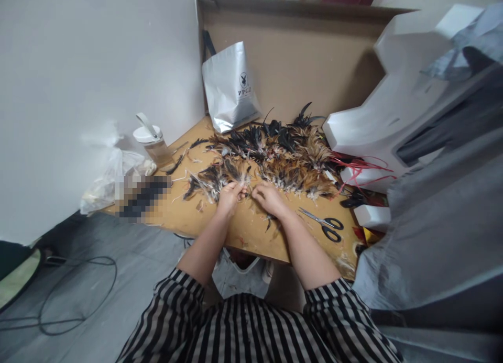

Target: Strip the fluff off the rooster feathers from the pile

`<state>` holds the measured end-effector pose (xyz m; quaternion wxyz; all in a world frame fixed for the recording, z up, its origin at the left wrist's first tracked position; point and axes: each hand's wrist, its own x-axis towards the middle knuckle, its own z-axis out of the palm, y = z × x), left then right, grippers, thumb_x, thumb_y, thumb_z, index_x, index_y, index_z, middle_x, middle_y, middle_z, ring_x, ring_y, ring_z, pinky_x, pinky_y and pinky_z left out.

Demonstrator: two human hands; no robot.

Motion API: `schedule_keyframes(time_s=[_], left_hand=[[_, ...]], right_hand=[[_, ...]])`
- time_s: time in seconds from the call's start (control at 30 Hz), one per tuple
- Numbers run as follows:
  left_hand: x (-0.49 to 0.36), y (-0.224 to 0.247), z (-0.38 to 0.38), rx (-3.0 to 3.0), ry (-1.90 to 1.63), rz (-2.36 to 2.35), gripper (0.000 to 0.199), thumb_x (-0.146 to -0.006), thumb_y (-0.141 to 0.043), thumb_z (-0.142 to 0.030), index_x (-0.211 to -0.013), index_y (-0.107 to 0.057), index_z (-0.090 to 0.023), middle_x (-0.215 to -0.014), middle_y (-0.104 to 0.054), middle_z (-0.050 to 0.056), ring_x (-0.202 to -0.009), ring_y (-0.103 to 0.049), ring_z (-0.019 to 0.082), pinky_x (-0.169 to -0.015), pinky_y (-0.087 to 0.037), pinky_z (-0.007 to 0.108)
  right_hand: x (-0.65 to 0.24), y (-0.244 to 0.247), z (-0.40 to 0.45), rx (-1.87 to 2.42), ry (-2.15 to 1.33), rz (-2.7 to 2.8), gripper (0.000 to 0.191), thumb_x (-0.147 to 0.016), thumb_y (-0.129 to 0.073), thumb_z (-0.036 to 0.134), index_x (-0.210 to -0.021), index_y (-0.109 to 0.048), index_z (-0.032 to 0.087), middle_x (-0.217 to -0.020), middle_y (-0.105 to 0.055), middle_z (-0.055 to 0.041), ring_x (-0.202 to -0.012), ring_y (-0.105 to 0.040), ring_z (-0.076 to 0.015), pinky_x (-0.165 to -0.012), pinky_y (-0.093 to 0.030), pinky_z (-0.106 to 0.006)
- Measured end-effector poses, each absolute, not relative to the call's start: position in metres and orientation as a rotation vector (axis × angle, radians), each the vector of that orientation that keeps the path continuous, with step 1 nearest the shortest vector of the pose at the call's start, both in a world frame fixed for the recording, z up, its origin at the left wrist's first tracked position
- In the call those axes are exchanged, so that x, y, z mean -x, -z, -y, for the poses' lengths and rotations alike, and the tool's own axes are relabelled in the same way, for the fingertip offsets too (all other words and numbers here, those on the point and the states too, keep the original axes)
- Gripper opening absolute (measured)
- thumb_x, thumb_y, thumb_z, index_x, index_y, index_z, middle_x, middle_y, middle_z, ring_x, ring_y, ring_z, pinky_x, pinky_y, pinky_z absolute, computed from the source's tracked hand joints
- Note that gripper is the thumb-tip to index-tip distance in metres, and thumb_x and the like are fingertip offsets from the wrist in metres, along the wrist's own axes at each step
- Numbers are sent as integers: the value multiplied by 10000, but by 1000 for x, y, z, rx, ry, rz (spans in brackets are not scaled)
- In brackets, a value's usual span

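My left hand [231, 196] is closed in a pinch on a small bunch of feathers [240, 170], brown and black with pale fluffy bases. Close beside it on the right, my right hand [268, 197] has its fingers pressed together near the base of that bunch. Whatever lies between the right fingertips is too small to make out. Behind my hands, a row of brown feather bunches [298, 177] lies on the table, with black feathers [271, 135] heaped farther back. Grey and white feathers [204, 182] lie left of my left hand. Scissors [325, 224] with black handles rest right of my right forearm.
A silver bag [230, 90] stands at the back against cardboard [306, 54]. A lidded cup [155, 145] and a plastic bag [106, 182] sit on the left. White foam [361, 111], red strings [359, 169] and grey cloth [440, 221] border the right side.
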<state>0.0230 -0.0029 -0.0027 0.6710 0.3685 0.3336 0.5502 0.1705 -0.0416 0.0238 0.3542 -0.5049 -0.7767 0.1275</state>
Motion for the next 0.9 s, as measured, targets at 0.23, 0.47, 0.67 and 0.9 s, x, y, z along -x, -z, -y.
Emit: schedule_keyframes(time_s=[0.23,0.47,0.67,0.9], left_hand=[[-23,0,4,-799,-1223,-739,252,-597,-697,-309,-724,-618,-106,-668,-606,30,-552,-524,55,-473,-369,159],[-22,2,3,-766,-1232,-680,234,-617,-690,-289,-748,-621,-109,-679,-607,23,-564,-523,47,-490,-373,155],[-23,2,3,-762,-1227,-674,227,-613,-695,-272,-732,-619,-94,-680,-608,30,-553,-521,46,-485,-367,156],[-24,2,4,-773,-1213,-668,230,-604,-701,-268,-728,-627,-89,-666,-608,32,-552,-522,49,-483,-366,154]], right_hand=[[-181,-32,40,1253,-706,1454,179,-742,-509,327,-741,-578,161,-668,-565,3,-608,-493,-118,-594,-379,-237],[-183,-26,41,1344,-425,1952,125,-695,-595,296,-713,-635,179,-762,-596,-30,-737,-516,-142,-714,-371,-263],[-169,-16,31,1648,-179,1840,196,-765,-507,326,-805,-632,181,-798,-588,-52,-755,-511,-156,-706,-359,-259],[-152,-11,17,1830,-89,1818,195,-746,-517,327,-803,-636,183,-820,-590,-85,-798,-516,-204,-697,-350,-289]])
